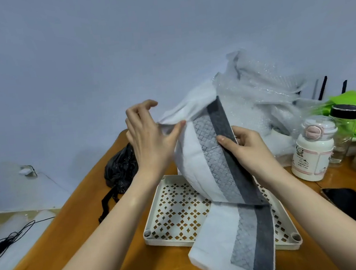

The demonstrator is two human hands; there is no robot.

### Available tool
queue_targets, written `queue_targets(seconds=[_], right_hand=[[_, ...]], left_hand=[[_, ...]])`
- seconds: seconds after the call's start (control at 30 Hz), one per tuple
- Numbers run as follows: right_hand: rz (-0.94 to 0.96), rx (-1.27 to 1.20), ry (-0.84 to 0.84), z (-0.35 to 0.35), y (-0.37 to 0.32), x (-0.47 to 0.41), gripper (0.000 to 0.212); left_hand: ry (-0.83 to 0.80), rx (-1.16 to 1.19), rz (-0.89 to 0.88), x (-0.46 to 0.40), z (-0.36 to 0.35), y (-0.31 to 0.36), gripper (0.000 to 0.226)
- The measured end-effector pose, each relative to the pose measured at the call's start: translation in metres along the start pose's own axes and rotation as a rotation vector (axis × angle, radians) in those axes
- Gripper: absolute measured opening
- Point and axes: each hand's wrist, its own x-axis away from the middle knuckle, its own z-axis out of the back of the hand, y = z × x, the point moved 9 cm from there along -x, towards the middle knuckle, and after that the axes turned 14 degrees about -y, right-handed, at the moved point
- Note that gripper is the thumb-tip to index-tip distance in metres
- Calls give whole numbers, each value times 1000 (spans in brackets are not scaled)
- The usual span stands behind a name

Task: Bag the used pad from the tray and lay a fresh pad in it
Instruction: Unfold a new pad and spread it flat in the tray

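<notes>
Head: wooden table (105,208) against plain bluish wall (97,44); tray (161,240) on table.

No legible text anywhere.

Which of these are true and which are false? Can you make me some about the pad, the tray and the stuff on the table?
1. Both hands hold the pad. True: the left hand pinches its white edge and the right hand grips its dark grey stripe.
2. The pad lies flat inside the tray. False: it is held up, partly unfolded, with its lower end draped over the tray's near edge.
3. A black bag sits on the table left of the tray. True.
4. The white bottle stands in the tray. False: it stands on the table, right of the tray, beside a glass jar.
5. The tray bottom has a diamond pattern. True.
</notes>
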Motion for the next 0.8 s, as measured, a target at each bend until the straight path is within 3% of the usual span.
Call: queue_targets(seconds=[0.07,0.13,0.23,0.37,0.43,0.53,0.67,0.8], right_hand=[[-5,-94,65,8,1,2,9],[-10,-162,112,14,2,3,7],[-1,-178,143,16,-2,3,7],[11,-163,122,11,-5,6,6],[28,-123,108,7,-8,7,4],[48,-14,145,10,-16,11,10],[-66,6,171,19,-6,13,61],[-63,-3,179,31,-6,17,16]], left_hand=[[-14,-19,10,7,-4,-2,53],[-199,87,19,13,-24,-3,42],[-509,311,100,28,-61,-1,39],[-710,696,195,43,-86,11,39],[-736,844,198,45,-88,18,37],[-717,854,168,43,-83,23,32],[-646,759,181,37,-74,14,29],[-534,709,175,27,-58,-3,20]])
